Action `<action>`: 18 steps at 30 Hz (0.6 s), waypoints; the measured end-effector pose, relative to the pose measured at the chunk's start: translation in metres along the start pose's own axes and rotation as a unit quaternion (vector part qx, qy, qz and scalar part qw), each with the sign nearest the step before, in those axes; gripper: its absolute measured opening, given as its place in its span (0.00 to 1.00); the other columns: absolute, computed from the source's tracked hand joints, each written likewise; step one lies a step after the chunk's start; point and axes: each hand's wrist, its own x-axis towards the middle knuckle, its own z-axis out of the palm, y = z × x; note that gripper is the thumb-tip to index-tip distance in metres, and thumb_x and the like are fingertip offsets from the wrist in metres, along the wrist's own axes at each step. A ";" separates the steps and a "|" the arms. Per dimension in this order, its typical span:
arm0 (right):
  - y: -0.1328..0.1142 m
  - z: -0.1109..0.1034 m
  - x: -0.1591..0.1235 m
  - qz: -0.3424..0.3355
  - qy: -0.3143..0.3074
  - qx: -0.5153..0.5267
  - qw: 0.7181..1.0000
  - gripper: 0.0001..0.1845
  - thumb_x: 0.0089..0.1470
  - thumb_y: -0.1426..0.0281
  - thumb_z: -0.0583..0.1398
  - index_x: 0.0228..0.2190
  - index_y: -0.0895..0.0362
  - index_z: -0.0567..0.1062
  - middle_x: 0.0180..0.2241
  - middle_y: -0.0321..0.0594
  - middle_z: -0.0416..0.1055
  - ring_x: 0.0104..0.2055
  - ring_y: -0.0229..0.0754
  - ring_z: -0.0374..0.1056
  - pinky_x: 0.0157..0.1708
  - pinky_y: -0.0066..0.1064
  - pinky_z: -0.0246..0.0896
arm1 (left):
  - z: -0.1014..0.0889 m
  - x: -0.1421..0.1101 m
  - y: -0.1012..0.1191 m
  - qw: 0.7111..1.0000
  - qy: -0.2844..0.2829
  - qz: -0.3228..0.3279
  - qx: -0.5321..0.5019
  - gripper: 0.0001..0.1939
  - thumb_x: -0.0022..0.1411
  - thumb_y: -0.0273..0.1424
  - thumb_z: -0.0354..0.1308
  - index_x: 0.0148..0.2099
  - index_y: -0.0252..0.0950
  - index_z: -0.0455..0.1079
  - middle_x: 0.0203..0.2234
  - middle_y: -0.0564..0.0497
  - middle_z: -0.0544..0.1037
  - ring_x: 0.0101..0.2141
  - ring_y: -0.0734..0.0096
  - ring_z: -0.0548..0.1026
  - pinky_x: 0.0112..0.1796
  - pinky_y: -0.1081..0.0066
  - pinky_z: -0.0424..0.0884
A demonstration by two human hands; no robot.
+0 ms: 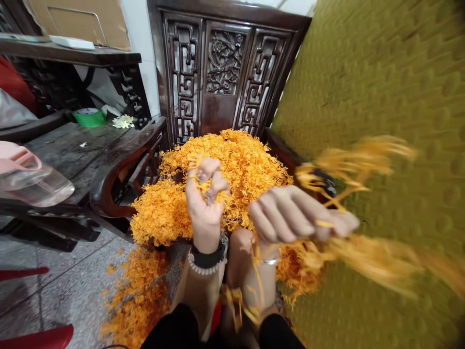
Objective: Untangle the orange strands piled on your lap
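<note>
My left hand (205, 196) is raised, palm toward me, with its fingers curled over small orange pieces. A black band and a pale beaded bracelet are on that wrist. To its right, my right hand (290, 215) is closed round long thin orange strips (378, 264), which stream off to the right, blurred by motion. Behind both hands, a big heap of small branched orange pieces (232, 160) covers the seat of a dark carved wooden chair (227, 109). More orange strands hang below the right hand, over my legs.
At left, a dark wooden table (54, 138) bears a pink-lidded clear bottle (34, 174) and a green tape roll (89, 117). Fallen orange pieces (136, 300) lie on the tiled floor. Red objects (47, 337) show at lower left. A textured olive-yellow surface (399, 87) fills the right side.
</note>
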 end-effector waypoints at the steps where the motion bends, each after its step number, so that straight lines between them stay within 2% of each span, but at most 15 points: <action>1: -0.004 -0.005 -0.001 -0.032 -0.013 0.026 0.999 0.29 0.49 0.56 0.56 0.08 0.54 0.50 0.07 0.25 0.36 0.09 0.27 0.36 0.09 0.24 0.40 | -0.002 0.002 0.002 1.000 0.006 -0.003 -0.010 0.19 0.62 0.37 0.45 0.25 0.38 0.39 0.19 0.58 0.42 0.15 0.81 0.39 0.12 0.76 0.42; 3: -0.010 -0.016 -0.003 -0.056 -0.015 0.067 0.996 0.27 0.50 0.62 0.53 0.09 0.55 0.48 0.07 0.25 0.35 0.09 0.27 0.34 0.09 0.23 0.37 | -0.005 0.003 0.007 0.999 0.008 -0.023 -0.025 0.18 0.62 0.37 0.46 0.25 0.38 0.42 0.19 0.58 0.44 0.14 0.82 0.41 0.12 0.77 0.43; 4: -0.011 -0.021 -0.004 -0.054 0.016 0.069 0.996 0.25 0.50 0.64 0.53 0.09 0.56 0.48 0.07 0.26 0.36 0.09 0.28 0.34 0.10 0.24 0.35 | -0.006 0.003 0.009 0.999 0.003 -0.039 -0.019 0.18 0.62 0.38 0.46 0.24 0.38 0.45 0.19 0.58 0.47 0.14 0.82 0.44 0.13 0.77 0.45; 6: -0.010 -0.030 -0.004 -0.027 0.140 0.032 0.989 0.23 0.47 0.64 0.55 0.11 0.56 0.49 0.09 0.27 0.37 0.11 0.29 0.34 0.12 0.25 0.34 | -0.009 0.004 0.014 0.998 0.022 -0.046 0.033 0.17 0.62 0.41 0.46 0.25 0.38 0.51 0.19 0.58 0.53 0.14 0.82 0.50 0.14 0.77 0.51; 8: -0.005 -0.038 -0.004 -0.016 0.261 -0.006 0.965 0.24 0.40 0.59 0.59 0.13 0.55 0.50 0.13 0.27 0.38 0.14 0.30 0.34 0.14 0.27 0.36 | -0.019 0.009 0.021 0.987 0.085 0.006 0.134 0.15 0.61 0.42 0.49 0.28 0.38 0.59 0.21 0.57 0.60 0.17 0.81 0.58 0.19 0.76 0.58; 9: -0.003 -0.042 -0.004 -0.014 0.301 -0.012 0.953 0.24 0.38 0.57 0.61 0.14 0.54 0.51 0.14 0.27 0.38 0.15 0.30 0.34 0.15 0.27 0.36 | -0.027 0.012 0.025 0.972 0.121 0.050 0.196 0.13 0.60 0.43 0.51 0.31 0.38 0.62 0.22 0.57 0.63 0.20 0.80 0.61 0.22 0.75 0.62; 10: -0.002 -0.046 -0.005 -0.009 0.328 -0.008 0.945 0.24 0.36 0.56 0.61 0.15 0.54 0.52 0.16 0.27 0.38 0.16 0.31 0.34 0.16 0.28 0.36 | -0.037 0.017 0.031 0.950 0.145 0.093 0.261 0.13 0.60 0.43 0.52 0.32 0.38 0.64 0.23 0.56 0.64 0.22 0.78 0.63 0.26 0.74 0.64; 12: -0.002 -0.052 -0.005 -0.004 0.352 0.020 0.936 0.21 0.36 0.57 0.63 0.15 0.53 0.56 0.17 0.28 0.39 0.17 0.32 0.34 0.18 0.29 0.35 | -0.063 0.025 0.043 0.887 0.156 0.162 0.403 0.15 0.61 0.44 0.50 0.32 0.38 0.65 0.22 0.56 0.63 0.24 0.76 0.64 0.31 0.72 0.66; 14: -0.005 -0.054 -0.006 -0.017 0.365 0.048 0.930 0.18 0.33 0.59 0.66 0.16 0.52 0.63 0.17 0.28 0.42 0.18 0.32 0.33 0.19 0.30 0.34 | -0.092 0.030 0.054 0.794 0.152 0.198 0.554 0.17 0.62 0.45 0.47 0.33 0.37 0.65 0.25 0.53 0.64 0.29 0.72 0.66 0.36 0.68 0.66; 16: -0.010 -0.053 -0.006 -0.022 0.373 0.055 0.926 0.13 0.32 0.63 0.68 0.16 0.50 0.68 0.17 0.28 0.51 0.18 0.32 0.36 0.21 0.33 0.34 | -0.123 0.029 0.060 0.689 0.149 0.190 0.684 0.18 0.63 0.45 0.46 0.40 0.36 0.66 0.36 0.47 0.67 0.38 0.65 0.68 0.43 0.65 0.64; 18: -0.015 -0.049 -0.007 -0.007 0.376 0.057 0.925 0.06 0.40 0.66 0.65 0.18 0.48 0.72 0.19 0.29 0.60 0.18 0.30 0.41 0.23 0.38 0.36 | -0.154 0.023 0.060 0.626 0.103 0.122 0.763 0.21 0.64 0.43 0.43 0.49 0.32 0.63 0.44 0.40 0.65 0.45 0.60 0.66 0.47 0.63 0.62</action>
